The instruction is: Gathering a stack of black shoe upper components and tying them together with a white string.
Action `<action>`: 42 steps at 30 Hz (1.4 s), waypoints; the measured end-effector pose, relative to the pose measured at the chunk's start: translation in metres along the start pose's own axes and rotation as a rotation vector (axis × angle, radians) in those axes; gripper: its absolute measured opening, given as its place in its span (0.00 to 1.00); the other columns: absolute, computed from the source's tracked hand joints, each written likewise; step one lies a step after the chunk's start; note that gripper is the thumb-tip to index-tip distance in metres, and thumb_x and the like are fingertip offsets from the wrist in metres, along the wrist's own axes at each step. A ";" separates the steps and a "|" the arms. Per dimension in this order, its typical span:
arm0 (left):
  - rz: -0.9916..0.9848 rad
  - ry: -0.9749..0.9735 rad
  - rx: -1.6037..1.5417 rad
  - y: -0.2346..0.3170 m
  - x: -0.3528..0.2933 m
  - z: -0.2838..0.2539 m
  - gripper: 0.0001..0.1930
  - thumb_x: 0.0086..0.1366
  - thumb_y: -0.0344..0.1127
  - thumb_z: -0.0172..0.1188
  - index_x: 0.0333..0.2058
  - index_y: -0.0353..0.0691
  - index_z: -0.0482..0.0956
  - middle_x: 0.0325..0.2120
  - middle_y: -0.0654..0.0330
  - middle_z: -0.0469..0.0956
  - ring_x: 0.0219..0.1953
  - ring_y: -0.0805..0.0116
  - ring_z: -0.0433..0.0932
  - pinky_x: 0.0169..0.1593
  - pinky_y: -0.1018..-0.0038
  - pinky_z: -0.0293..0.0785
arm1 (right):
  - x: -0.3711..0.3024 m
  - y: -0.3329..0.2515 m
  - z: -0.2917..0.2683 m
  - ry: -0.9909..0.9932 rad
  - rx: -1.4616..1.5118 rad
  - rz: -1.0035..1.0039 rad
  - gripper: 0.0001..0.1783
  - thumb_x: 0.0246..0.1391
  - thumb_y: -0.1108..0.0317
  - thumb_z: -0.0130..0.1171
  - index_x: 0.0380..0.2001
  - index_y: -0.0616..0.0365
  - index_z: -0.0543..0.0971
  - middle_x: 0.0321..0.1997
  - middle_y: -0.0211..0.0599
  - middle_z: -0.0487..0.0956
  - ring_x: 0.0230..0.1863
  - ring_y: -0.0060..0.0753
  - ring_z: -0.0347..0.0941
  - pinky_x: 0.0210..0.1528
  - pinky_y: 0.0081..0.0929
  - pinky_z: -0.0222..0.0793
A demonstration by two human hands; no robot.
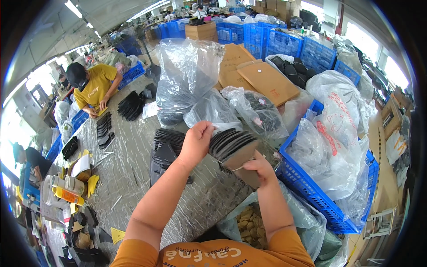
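My right hand grips a stack of flat, rounded black-and-grey pieces, fanned at the upper edge. A thin pale band crosses the stack by my thumb. My left hand is closed at the stack's upper left, its fingertips pinching the edge of a clear plastic bag; part of that grip is hidden. Just left of the stack, more black pieces lie piled on the table. Behind my hands stands a large clear bag with dark contents at its bottom.
At right, a blue crate holds plastic bags. Cardboard lies beyond. A co-worker in a yellow shirt handles pieces across the table. Containers and scraps sit at left. An open bag of yellowish pieces is below my right arm.
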State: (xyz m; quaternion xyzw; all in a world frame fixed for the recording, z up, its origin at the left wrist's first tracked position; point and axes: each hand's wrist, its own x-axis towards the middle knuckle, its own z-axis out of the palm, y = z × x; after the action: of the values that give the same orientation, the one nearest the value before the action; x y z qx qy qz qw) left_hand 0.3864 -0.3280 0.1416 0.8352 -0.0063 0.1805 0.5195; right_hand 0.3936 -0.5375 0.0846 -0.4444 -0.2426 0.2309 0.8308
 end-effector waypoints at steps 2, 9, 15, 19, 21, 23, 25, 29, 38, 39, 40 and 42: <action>0.309 0.044 0.168 0.004 -0.004 0.000 0.06 0.66 0.31 0.55 0.34 0.33 0.76 0.21 0.52 0.74 0.23 0.52 0.73 0.32 0.68 0.72 | 0.016 -0.007 -0.008 0.010 0.024 0.161 0.40 0.42 0.63 0.64 0.60 0.62 0.65 0.57 0.42 0.73 0.57 0.37 0.70 0.56 0.35 0.68; 0.366 0.124 -0.010 -0.016 -0.015 0.009 0.05 0.67 0.29 0.54 0.35 0.35 0.77 0.20 0.53 0.74 0.21 0.62 0.71 0.30 0.71 0.69 | 0.049 0.004 -0.009 0.215 0.052 0.556 0.34 0.47 0.63 0.64 0.58 0.57 0.67 0.47 0.38 0.77 0.46 0.30 0.75 0.46 0.29 0.73; 0.358 0.269 0.072 -0.003 -0.006 0.006 0.06 0.67 0.30 0.54 0.35 0.35 0.78 0.22 0.52 0.77 0.24 0.57 0.76 0.31 0.70 0.72 | 0.053 0.006 -0.003 0.112 -0.612 -0.174 0.47 0.37 0.64 0.70 0.62 0.57 0.61 0.57 0.41 0.71 0.56 0.40 0.70 0.58 0.34 0.65; 0.752 0.102 0.373 -0.004 -0.011 0.008 0.07 0.56 0.25 0.57 0.35 0.38 0.77 0.25 0.54 0.78 0.26 0.51 0.78 0.29 0.64 0.74 | 0.070 -0.003 0.011 -0.110 -1.373 -0.255 0.54 0.30 0.58 0.72 0.64 0.58 0.62 0.57 0.51 0.69 0.59 0.50 0.66 0.60 0.39 0.61; 0.684 -0.069 0.421 0.004 -0.027 0.012 0.09 0.56 0.23 0.58 0.37 0.37 0.79 0.25 0.52 0.79 0.26 0.50 0.79 0.29 0.63 0.75 | 0.079 0.009 0.010 0.045 -1.742 -0.458 0.51 0.33 0.56 0.69 0.64 0.59 0.63 0.55 0.52 0.69 0.55 0.51 0.67 0.57 0.38 0.63; 0.618 -0.013 0.316 0.005 -0.029 0.018 0.07 0.58 0.25 0.58 0.37 0.36 0.78 0.25 0.50 0.79 0.26 0.48 0.79 0.29 0.65 0.75 | 0.100 0.011 0.004 0.360 -2.082 -0.530 0.44 0.42 0.56 0.61 0.64 0.52 0.61 0.50 0.50 0.69 0.51 0.54 0.67 0.50 0.46 0.64; 0.555 0.034 0.219 0.005 -0.028 0.020 0.06 0.60 0.26 0.57 0.37 0.35 0.78 0.26 0.49 0.79 0.26 0.48 0.79 0.30 0.66 0.75 | 0.111 0.020 0.003 0.394 -1.998 -0.527 0.37 0.46 0.57 0.56 0.62 0.49 0.65 0.48 0.50 0.69 0.48 0.53 0.67 0.49 0.47 0.63; 0.343 0.099 0.097 -0.003 -0.025 0.034 0.06 0.64 0.28 0.55 0.36 0.33 0.78 0.28 0.45 0.79 0.29 0.49 0.80 0.33 0.69 0.75 | 0.136 0.067 -0.013 -0.200 -1.494 -1.027 0.26 0.50 0.61 0.52 0.55 0.48 0.71 0.45 0.39 0.71 0.44 0.47 0.66 0.47 0.42 0.61; 0.734 0.053 0.106 0.024 -0.026 0.035 0.04 0.61 0.26 0.58 0.35 0.34 0.77 0.27 0.49 0.79 0.28 0.46 0.79 0.31 0.66 0.76 | 0.143 0.011 0.043 -0.329 -2.165 -0.692 0.23 0.49 0.67 0.52 0.52 0.44 0.76 0.47 0.36 0.72 0.49 0.40 0.68 0.53 0.40 0.63; 0.736 0.055 0.107 0.022 -0.029 0.034 0.04 0.61 0.26 0.58 0.35 0.34 0.77 0.27 0.49 0.79 0.28 0.46 0.79 0.31 0.66 0.76 | 0.148 0.006 0.041 -0.296 -2.073 -0.743 0.23 0.50 0.68 0.51 0.52 0.46 0.75 0.50 0.35 0.73 0.51 0.41 0.68 0.55 0.41 0.63; 0.668 0.009 0.088 0.021 -0.034 0.032 0.04 0.61 0.25 0.58 0.35 0.35 0.77 0.26 0.49 0.79 0.27 0.47 0.79 0.30 0.66 0.75 | 0.150 0.003 0.039 -0.147 -2.053 -0.773 0.24 0.53 0.70 0.49 0.55 0.49 0.74 0.59 0.35 0.70 0.61 0.45 0.63 0.60 0.43 0.61; 0.615 -0.034 0.052 0.023 -0.037 0.035 0.05 0.60 0.23 0.58 0.36 0.35 0.76 0.25 0.50 0.78 0.26 0.47 0.78 0.29 0.66 0.75 | 0.162 0.003 0.013 -0.144 -2.174 -0.732 0.25 0.53 0.69 0.48 0.57 0.48 0.72 0.63 0.36 0.68 0.64 0.47 0.60 0.61 0.44 0.60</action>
State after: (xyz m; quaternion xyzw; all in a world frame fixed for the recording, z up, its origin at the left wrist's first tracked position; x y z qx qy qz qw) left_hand 0.3576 -0.3753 0.1359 0.8101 -0.2627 0.3155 0.4187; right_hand 0.5110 -0.4303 0.1209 -0.8151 -0.4753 -0.3311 0.0097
